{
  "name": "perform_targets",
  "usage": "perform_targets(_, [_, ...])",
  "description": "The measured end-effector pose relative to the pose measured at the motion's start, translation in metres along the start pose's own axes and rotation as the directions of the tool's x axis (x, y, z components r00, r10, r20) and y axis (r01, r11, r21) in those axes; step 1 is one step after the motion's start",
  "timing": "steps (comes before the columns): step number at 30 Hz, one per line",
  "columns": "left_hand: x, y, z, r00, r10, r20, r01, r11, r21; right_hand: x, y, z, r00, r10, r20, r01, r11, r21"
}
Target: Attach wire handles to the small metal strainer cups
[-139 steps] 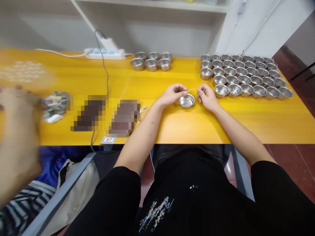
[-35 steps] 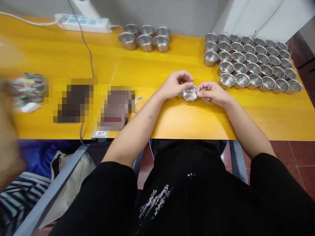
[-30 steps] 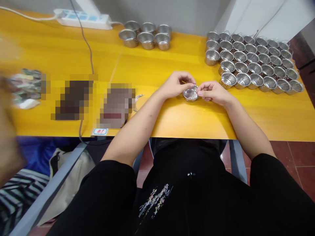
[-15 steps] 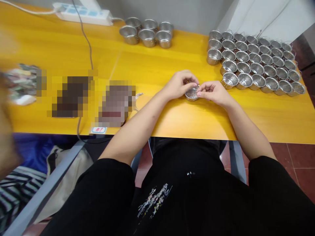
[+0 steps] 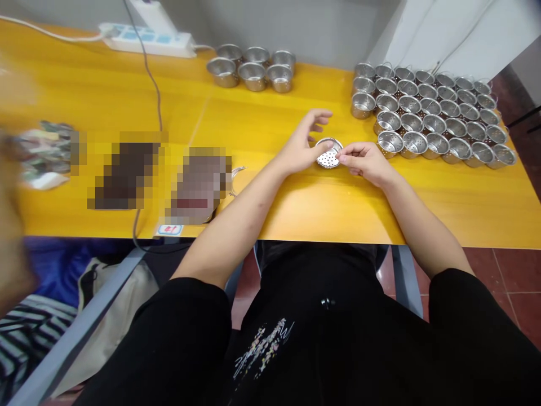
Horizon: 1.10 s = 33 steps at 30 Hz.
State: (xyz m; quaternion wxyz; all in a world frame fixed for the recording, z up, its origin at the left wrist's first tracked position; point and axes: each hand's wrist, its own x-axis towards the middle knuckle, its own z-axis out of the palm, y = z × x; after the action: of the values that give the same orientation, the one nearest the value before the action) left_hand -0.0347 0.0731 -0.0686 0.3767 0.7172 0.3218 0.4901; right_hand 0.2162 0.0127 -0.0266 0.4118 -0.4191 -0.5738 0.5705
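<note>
Perforated metal cup, one, on the yellow tabletop, between the two hands; left hand, thumb at the cup's left rim, other fingers spread clear of it; right hand, thumb and forefinger pinching the cup at its right rim, any wire between them too small to make out; right of the cup, rows of similar cups; beyond it, leftward, six cups; well left of it, thin wire loops.

L hand spread w/ thumb apart from fingers, R hand w/ thumb & index pinched tog.
</note>
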Motion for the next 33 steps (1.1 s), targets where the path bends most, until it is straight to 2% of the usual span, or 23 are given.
perform_targets(3, [0.002, 0.012, -0.001, 0.984, 0.019, -0.175, -0.008, 0.998, 0.067, 0.000, 0.001, 0.003, 0.999, -0.020, -0.035, 0.019, 0.999, -0.025])
perform_targets(5, [0.003, 0.024, -0.003, 0.971, 0.036, -0.235, -0.015, 0.996, 0.087, 0.000, 0.001, 0.005, 0.998, -0.043, -0.051, 0.040, 0.997, -0.062])
perform_targets(9, [-0.001, 0.049, -0.002, 0.980, 0.016, -0.197, 0.011, 0.991, 0.135, -0.002, -0.002, 0.010, 0.984, -0.145, -0.100, 0.131, 0.982, -0.137])
perform_targets(14, [-0.012, 0.067, 0.010, 0.985, -0.148, -0.092, 0.161, 0.973, 0.163, 0.000, 0.001, 0.016, 0.958, -0.221, -0.180, 0.203, 0.973, -0.112])
perform_targets(19, [-0.014, 0.060, 0.022, 0.973, -0.197, -0.122, 0.208, 0.975, 0.084, 0.003, 0.010, 0.022, 0.938, -0.254, -0.235, 0.237, 0.967, -0.098])
perform_targets(27, [-0.014, 0.036, 0.033, 0.984, -0.149, -0.098, 0.131, 0.977, -0.168, -0.001, 0.015, 0.028, 0.916, -0.355, -0.186, 0.324, 0.929, -0.178])
perform_targets(33, [-0.014, 0.028, 0.037, 0.986, -0.126, -0.112, 0.098, 0.968, -0.232, 0.000, 0.017, 0.027, 0.910, -0.383, -0.157, 0.343, 0.910, -0.232])
